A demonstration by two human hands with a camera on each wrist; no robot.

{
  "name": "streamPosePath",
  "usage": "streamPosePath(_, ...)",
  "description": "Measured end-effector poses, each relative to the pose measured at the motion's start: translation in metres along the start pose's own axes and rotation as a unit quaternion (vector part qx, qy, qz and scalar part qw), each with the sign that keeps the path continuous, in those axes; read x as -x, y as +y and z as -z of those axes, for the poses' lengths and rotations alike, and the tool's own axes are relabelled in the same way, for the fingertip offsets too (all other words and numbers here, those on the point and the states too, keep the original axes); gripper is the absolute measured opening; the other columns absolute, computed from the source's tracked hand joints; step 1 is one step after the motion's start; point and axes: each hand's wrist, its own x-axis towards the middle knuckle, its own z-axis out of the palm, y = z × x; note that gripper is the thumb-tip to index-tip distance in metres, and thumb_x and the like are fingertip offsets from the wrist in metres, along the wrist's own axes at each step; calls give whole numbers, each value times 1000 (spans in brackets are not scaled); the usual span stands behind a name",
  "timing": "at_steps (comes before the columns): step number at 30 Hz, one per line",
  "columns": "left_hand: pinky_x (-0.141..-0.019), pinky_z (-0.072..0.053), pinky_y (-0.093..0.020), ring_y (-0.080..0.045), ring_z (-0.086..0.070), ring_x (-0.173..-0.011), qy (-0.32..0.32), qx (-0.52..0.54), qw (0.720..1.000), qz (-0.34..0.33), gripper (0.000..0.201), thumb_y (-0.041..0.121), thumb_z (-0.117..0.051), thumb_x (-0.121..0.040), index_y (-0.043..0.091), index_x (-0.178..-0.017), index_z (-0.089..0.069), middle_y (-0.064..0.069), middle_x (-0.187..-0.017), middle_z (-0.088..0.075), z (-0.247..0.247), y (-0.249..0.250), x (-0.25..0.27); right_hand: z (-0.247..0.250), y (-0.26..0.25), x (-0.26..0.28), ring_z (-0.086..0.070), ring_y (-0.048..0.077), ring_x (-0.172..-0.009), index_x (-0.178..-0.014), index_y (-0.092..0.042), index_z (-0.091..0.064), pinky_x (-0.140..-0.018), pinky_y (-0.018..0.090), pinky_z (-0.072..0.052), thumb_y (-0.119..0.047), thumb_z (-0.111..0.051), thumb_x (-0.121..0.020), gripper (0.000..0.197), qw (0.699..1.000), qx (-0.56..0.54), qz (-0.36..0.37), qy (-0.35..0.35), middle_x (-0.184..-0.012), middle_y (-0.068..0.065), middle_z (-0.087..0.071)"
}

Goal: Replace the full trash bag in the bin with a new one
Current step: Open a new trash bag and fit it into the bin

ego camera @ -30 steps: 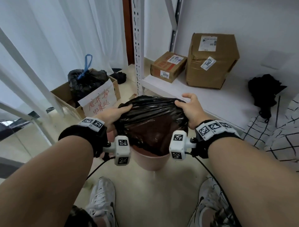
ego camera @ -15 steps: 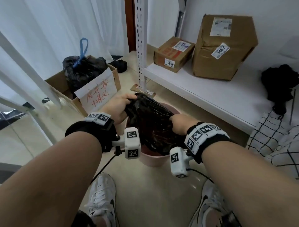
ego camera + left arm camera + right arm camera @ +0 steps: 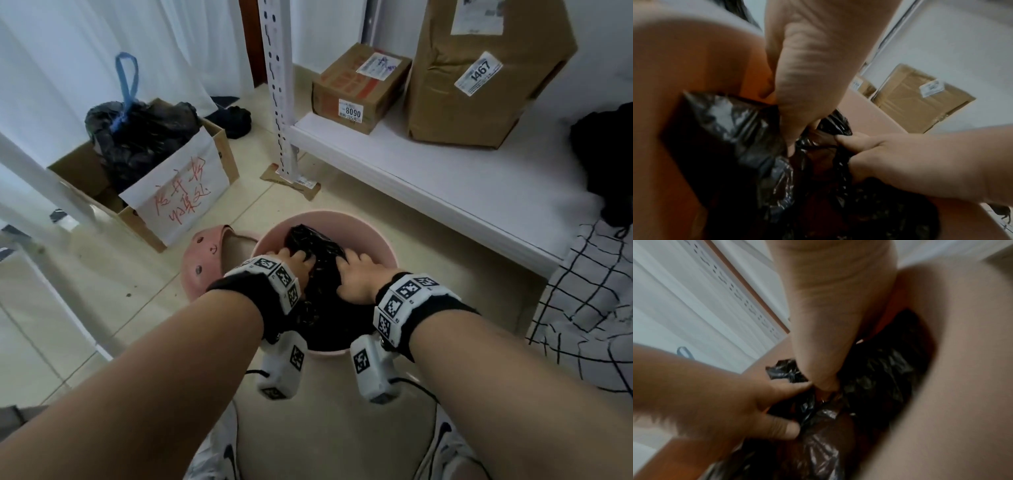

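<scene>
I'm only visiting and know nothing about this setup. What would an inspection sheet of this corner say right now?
Surface: pale tiled floor, some specks of dirt.
Job's things: pink bin on the floor; new black trash bag bunched inside it, not yet over the rim; pink lid beside the bin; full black bag with a blue loop sits in a cardboard box.
Clutter: two labelled parcels on a white shelf; dark cloth on the shelf's far right.
Hands: left hand and right hand both grip the bag inside the bin.
Cables: black leads run from the wrist cameras.
Surroundings: white curtain, perforated rack post, checked fabric.
</scene>
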Motion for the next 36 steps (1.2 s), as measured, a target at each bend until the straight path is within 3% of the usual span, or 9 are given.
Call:
streamPosePath(4,-112,-23,-45,-30,-22,-141,-44,-28,998,18,66,49,-32,-98,28,-152,0,-3,-157,-15,-11,2,-15,-9,3,-17,-21,36,-139,-150,-17,-17,-111,53,-31,-17,-41,-95,60,998,58,8,-36,-158,6,-2)
streamPosePath(9,-97,-43,-46,-34,-47,-122,112,30,993,-35,46,19,-29,-101,11,-146,-28,-13,-141,-32,-11,1,-15,1,-5,-14,-43,35,-118,-136,-7,-37,-93,45,-47,-15,-40,-95,41,978,40,99,177,-135,14,-32)
streamPosePath(13,-101,-40,-41,-33,-48,-125,3,-5,1000,-1,43,24,-39,-99,8,-139,-42,-14,-140,-44,-30,-1,-16,-2,-10,-12,-48,30,-123,-133,-8,-48,-95,40,-43,-20,-45,-95,40,991,131,24,26,-138,12,-46)
streamPosePath(16,-103,-38,-41,-30,-44,-127,15,-2,1000,11,49,36,-39,-98,11,-141,-38,-12,-140,-43,-25,-1,-26,-10,-7,-21,-33,31,-133,-144,-9,-31,-103,44,-39,-24,-43,-94,54,992,115,17,51,-156,12,-17)
streamPosePath(18,-100,-43,-39,-31,-53,-119,-14,32,999,14,45,34,-42,-97,7,-132,-49,-14,-133,-52,-20,-2,-31,-12,-7,-23,-34,32,-133,-147,-10,-26,-105,46,-38,-31,-47,-92,63,992,117,-32,-24,-156,10,-18)
streamPosePath(22,-89,-46,-43,-37,-58,-105,91,71,993,32,32,6,-36,-96,-3,-121,-55,-17,-126,-48,-12,-11,-25,-1,-8,-12,-46,34,-119,-129,-3,-51,-92,43,-43,-8,-37,-95,36,989,111,24,99,-132,16,-47)
streamPosePath(26,-69,-46,-38,-33,-62,-89,216,14,976,30,27,5,-32,-97,1,-110,-56,-17,-126,-38,-3,-10,-4,8,-12,0,-47,34,-107,-115,-3,-50,-73,42,-46,-6,-34,-97,25,969,71,49,233,-123,16,-38)
streamPosePath(29,-54,-46,-27,-22,-62,-63,253,-61,965,24,35,9,-32,-86,12,-82,-67,-6,-102,-59,-6,-14,7,8,-12,5,-46,33,-110,-115,-4,-50,-80,40,-43,-11,-33,-98,25,958,113,39,262,-123,16,-39)
streamPosePath(36,-82,-29,-39,-23,-60,-74,368,-155,917,2,31,12,-36,-75,18,-62,-63,0,-76,-58,-9,-22,15,7,-8,16,-43,32,-116,-115,-10,-60,-106,48,-11,-23,-36,-95,33,923,206,48,321,-118,9,-53)
